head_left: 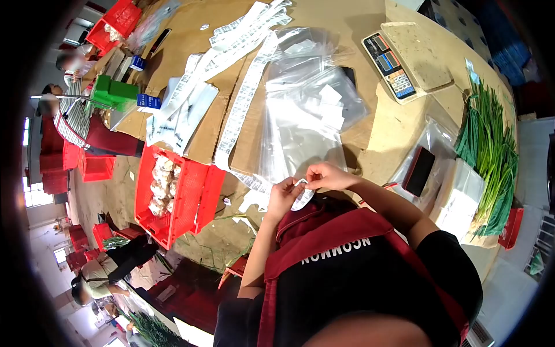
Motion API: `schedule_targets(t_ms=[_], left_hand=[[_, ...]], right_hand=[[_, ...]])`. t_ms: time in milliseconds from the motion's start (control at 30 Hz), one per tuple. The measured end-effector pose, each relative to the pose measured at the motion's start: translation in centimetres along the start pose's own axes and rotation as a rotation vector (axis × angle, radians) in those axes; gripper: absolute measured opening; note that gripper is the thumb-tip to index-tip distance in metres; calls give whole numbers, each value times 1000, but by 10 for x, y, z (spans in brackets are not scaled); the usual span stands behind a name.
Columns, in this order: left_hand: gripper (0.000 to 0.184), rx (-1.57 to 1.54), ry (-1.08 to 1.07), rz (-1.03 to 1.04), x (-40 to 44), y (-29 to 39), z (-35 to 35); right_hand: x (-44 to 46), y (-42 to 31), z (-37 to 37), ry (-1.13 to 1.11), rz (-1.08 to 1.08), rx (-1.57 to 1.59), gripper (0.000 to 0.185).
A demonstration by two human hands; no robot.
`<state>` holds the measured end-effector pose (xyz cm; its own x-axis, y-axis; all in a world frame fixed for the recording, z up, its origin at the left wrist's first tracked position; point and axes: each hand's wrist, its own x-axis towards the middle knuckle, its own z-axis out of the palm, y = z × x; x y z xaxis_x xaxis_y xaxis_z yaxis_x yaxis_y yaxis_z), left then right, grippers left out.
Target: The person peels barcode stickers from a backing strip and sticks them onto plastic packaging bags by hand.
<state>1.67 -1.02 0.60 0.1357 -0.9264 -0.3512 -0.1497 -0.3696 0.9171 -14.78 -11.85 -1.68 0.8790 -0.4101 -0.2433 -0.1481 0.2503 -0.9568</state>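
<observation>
At the table's near edge, my left hand (283,196) and my right hand (325,176) meet, fingers pinched on a small white label (302,195) between them. Part of that label hangs below the fingertips, in front of the dark red apron (324,243). Just beyond my hands lie clear plastic bags (298,127), with a few white slips (331,104) on top. A long printed label strip (234,124) runs down the table to the left of the bags and over its edge.
Right of the bags are a scale (393,68), a phone (418,171) and green stalks (491,144). Left below stands a red crate (193,196) beside bagged white produce (163,185). A green box (115,92) and several people, one in a striped top (73,118), are further left.
</observation>
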Motion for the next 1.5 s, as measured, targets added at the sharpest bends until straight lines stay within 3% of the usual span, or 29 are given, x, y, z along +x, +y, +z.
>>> schedule_targets(t_ms=[167, 233, 267, 333, 433, 467, 500, 567, 633, 700, 867, 933, 967, 1033, 1067, 1100, 1133, 1233, 1267, 1333, 1500], left_hand=[[18, 83, 8, -128, 2, -6, -11], [22, 345, 18, -3, 2, -2, -14], [23, 363, 29, -14, 1, 1, -14], [23, 302, 86, -1, 0, -5, -13], [20, 244, 108, -59, 1, -19, -10], [19, 17, 191, 74, 4, -31, -1], [19, -61, 200, 107, 4, -27, -1], [18, -216, 211, 176, 2, -18, -2], [16, 56, 84, 218, 2, -8, -8], [16, 71, 100, 172, -1, -2, -9], [17, -24, 139, 131, -2, -15, -10], [16, 31, 140, 151, -3, -14, -10], [16, 91, 140, 173, -4, -13, -11], [14, 44, 130, 124, -7, -9, -9], [13, -2, 121, 77, -8, -7, -8], [11, -137, 134, 5, -9, -14, -4], [11, -21, 161, 26, -8, -31, -4], [11, 105, 105, 103, -12, -15, -8], [11, 79, 107, 110, -14, -7, -7], [13, 125, 91, 149, -12, -3, -9], [17, 120, 86, 207, -11, -14, -8]], right_hand=[[15, 3, -21, 237, -125, -209, 12], [17, 8, -32, 392, 69, -551, 21], [13, 11, -35, 388, 66, -549, 21], [5, -1, -37, 608, -41, -1183, 33], [-2, 7, -25, 659, -102, -1134, 43], [-4, 12, -24, 497, -144, -1052, 35], [-7, 23, -24, 498, -141, -1052, 35], [-12, 41, -28, 321, -418, -1170, 24], [-8, 40, -30, 360, -413, -1165, 13], [-2, 38, -33, 394, -350, -1070, 10], [-12, 20, -30, 295, -522, -1221, 28], [-3, 22, -26, 348, -301, -1250, 38], [-1, 24, -27, 348, -302, -1250, 38], [3, 27, -28, 447, -547, -1091, 37], [0, 27, -28, 445, -560, -1090, 37], [-5, 21, -27, 335, -408, -1140, 38], [-3, 9, -24, 221, -278, -1191, 38], [0, -14, -11, 335, -278, -1261, 34], [4, -4, -14, 292, -319, -1302, 33], [10, 76, -37, 398, -696, -1292, 35], [8, 104, -48, 301, -735, -1286, 42]])
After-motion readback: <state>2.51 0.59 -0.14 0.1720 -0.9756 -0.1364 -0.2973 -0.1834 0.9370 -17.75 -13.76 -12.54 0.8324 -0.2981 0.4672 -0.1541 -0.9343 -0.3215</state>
